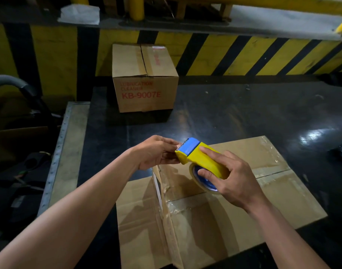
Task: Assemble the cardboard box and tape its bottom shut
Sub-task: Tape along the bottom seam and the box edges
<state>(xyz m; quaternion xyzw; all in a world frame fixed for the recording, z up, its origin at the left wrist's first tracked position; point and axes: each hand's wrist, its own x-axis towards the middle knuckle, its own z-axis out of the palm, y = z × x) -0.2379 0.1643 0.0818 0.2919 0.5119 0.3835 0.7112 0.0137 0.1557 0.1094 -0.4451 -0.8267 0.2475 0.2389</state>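
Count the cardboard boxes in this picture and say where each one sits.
2: a printed box standing at the table's far edge, and a box lying under the hands, nearest the camera.

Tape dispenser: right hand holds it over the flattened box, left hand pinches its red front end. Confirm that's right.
One detail is wrong: the head view shows the tape dispenser's front end is blue, not red. The right hand, flattened box and left hand are as stated.
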